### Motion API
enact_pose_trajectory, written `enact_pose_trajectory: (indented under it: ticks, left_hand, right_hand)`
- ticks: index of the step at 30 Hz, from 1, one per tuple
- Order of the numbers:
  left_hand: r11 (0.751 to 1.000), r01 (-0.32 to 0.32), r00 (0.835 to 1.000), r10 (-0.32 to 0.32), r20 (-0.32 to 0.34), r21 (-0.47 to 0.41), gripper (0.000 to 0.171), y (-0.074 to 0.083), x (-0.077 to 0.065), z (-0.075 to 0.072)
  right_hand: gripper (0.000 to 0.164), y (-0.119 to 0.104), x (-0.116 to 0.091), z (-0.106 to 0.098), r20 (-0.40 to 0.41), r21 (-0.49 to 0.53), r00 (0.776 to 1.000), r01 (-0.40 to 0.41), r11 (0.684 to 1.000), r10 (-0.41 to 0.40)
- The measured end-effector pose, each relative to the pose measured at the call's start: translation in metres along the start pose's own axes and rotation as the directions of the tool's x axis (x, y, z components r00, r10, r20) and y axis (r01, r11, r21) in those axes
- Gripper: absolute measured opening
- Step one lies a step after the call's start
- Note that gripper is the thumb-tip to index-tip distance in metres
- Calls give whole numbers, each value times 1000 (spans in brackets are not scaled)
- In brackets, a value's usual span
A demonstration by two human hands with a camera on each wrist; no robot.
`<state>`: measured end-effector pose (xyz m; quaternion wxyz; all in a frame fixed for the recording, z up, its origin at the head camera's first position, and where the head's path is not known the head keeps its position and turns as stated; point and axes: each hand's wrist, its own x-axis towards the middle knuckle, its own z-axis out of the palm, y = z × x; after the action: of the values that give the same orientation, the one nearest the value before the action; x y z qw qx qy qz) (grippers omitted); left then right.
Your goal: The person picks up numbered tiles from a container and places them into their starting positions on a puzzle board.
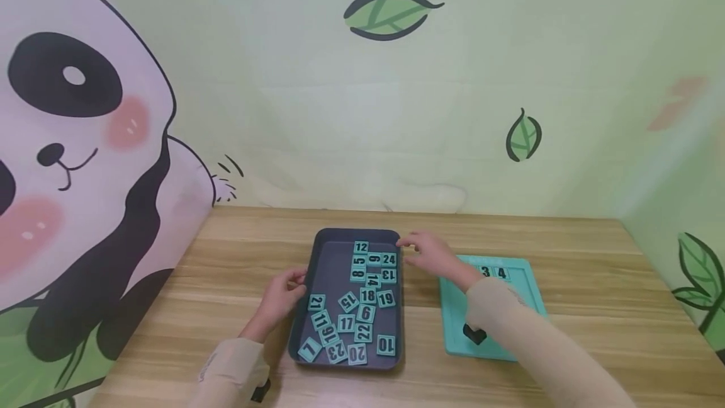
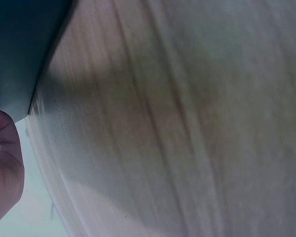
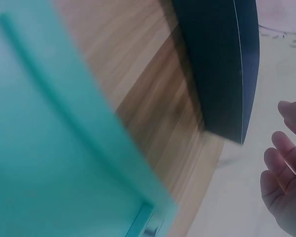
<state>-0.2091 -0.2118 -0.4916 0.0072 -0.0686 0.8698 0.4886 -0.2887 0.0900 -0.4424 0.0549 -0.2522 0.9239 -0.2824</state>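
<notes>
A dark blue-grey tray (image 1: 334, 269) holds several teal-edged number tiles, among them 12 (image 1: 360, 247), 24 (image 1: 389, 260) and 10 (image 1: 386, 345). At its left long side is my left hand (image 1: 281, 298), loosely bent fingers against the outer wall; the left wrist view shows a bent finger (image 2: 5, 138) at that wall. My right hand (image 1: 432, 254) hovers by the tray's far right corner, fingers apart and nothing in them. To the right lies a turquoise board (image 1: 453, 320) with tiles 3 (image 1: 485, 272) and 4 (image 1: 501, 273) along its top; my right forearm hides part of it.
Tray and board lie on a wood-grain table (image 1: 238, 244), with a strip of tabletop between them. A pale green wall (image 1: 283, 112) with a painted panda and leaves rises behind the table's far edge. Tiles crowd the tray's right and near parts.
</notes>
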Motion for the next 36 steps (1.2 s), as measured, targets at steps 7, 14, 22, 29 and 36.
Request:
enact_pose_trajectory:
  ticks: [7,14,22,29,36]
  left_hand:
    - [1000,-8,1000,8,3,-2,35,1,0,2]
    - [1000,-18,1000,18,-6,-12,35,2,0,3]
    - [999,-29,1000,29,-12,-22,34,1,0,3]
    - [1000,-25,1000,24,-18,-15,33,2,0,2]
    - [999,-35,999,34,-25,-14,33,0,0,1]
  right_hand:
    - [30,-21,16,14,68,-31,995,73,997,-71]
    - [31,-31,31,29,121,-61,981,158,985,-150]
    - [35,-34,43,47,178,-38,979,106,994,-98]
    - [36,-35,49,59,201,-39,979,52,998,-43]
    - [32,-36,51,66,172,-78,985,25,997,-11]
